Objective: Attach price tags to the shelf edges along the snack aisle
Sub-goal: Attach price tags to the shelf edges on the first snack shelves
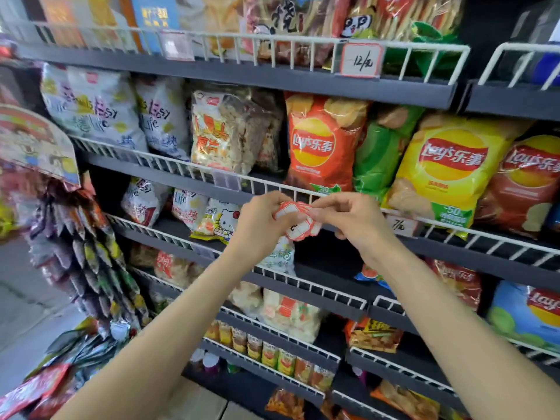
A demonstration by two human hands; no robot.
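Note:
Both my hands are raised in front of the white wire rail [212, 174] of the middle shelf. My left hand [260, 225] grips a small bunch of red-and-white price tags [295, 219]. My right hand [351, 219] pinches the top tag of that bunch between thumb and fingers. A handwritten tag reading 7 [400, 227] hangs on the rail just right of my right hand. Another handwritten tag reading 12 [360, 60] hangs on the rail of the shelf above. An empty clear tag holder [225, 180] sits on the middle rail to the upper left of my hands.
Lay's chip bags [321, 147] and other snack bags fill the shelves behind the rails. A rack of hanging snack packets [88, 253] stands at the left. The grey aisle floor [21, 298] shows at far left. Lower shelves hold small packets [272, 353].

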